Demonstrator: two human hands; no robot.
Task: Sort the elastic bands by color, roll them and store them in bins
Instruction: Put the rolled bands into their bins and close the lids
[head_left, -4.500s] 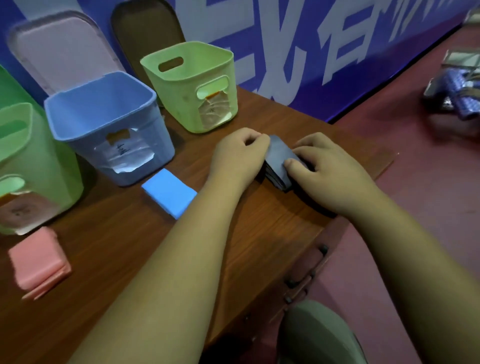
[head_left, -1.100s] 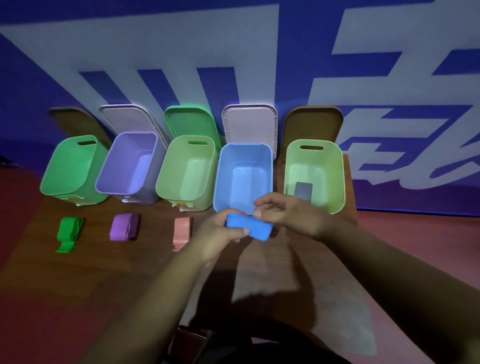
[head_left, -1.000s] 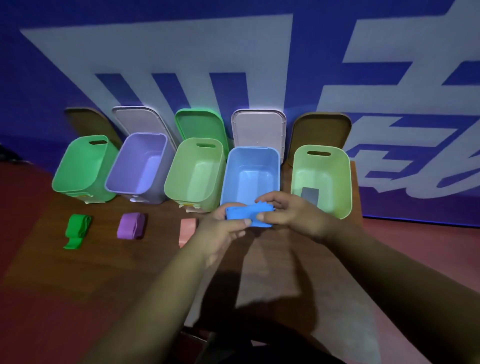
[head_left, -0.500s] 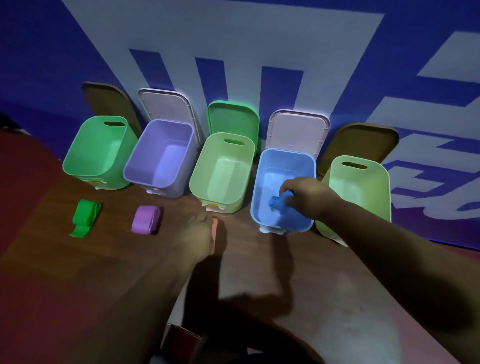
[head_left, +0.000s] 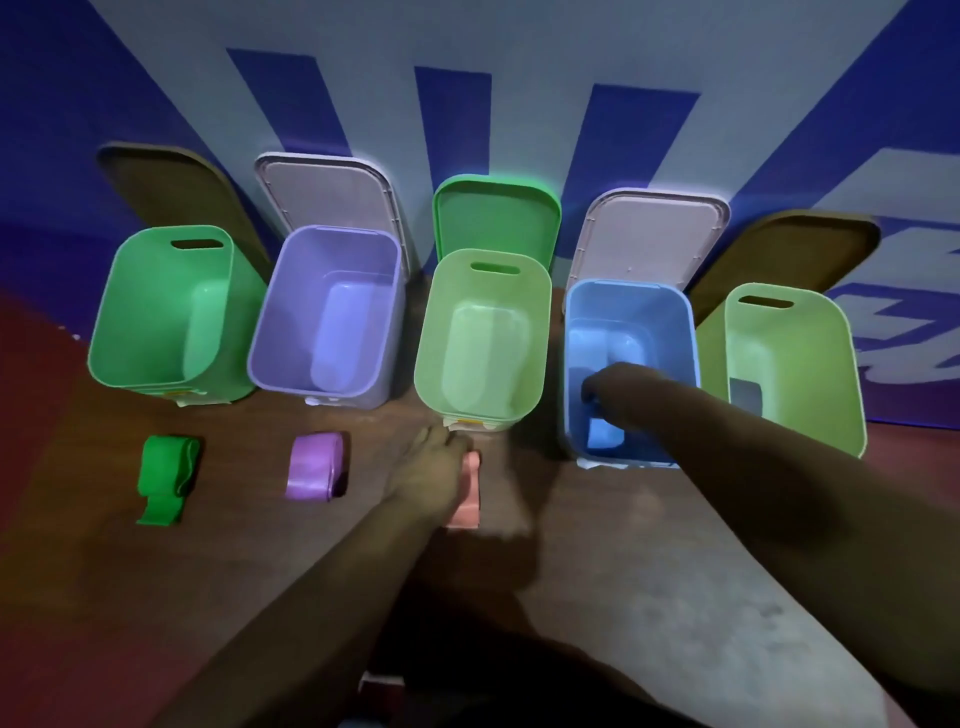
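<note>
Hangs right grip (head_left: 597, 387) inside blue bin (head_left: 628, 306) over blue band roll (head_left: 605, 434), closure unreadable; rests loose-fingered left grip (head_left: 428, 465) against pink band (head_left: 467, 499) just to its right, long axis toward light-green bin (head_left: 452, 296).

Person, two arms: left arm (head_left: 311, 597) from 7 o'clock, right arm (head_left: 779, 467) from 4 o'clock; both bare along all visible length; left hand (head_left: 431, 467) and right hand (head_left: 605, 384) bare; fine detail lost in shadow.

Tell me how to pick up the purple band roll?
Probably best from above: pinch the purple band roll across its left and right edges. It lies flat on the table, with bare wood on either side.
</note>
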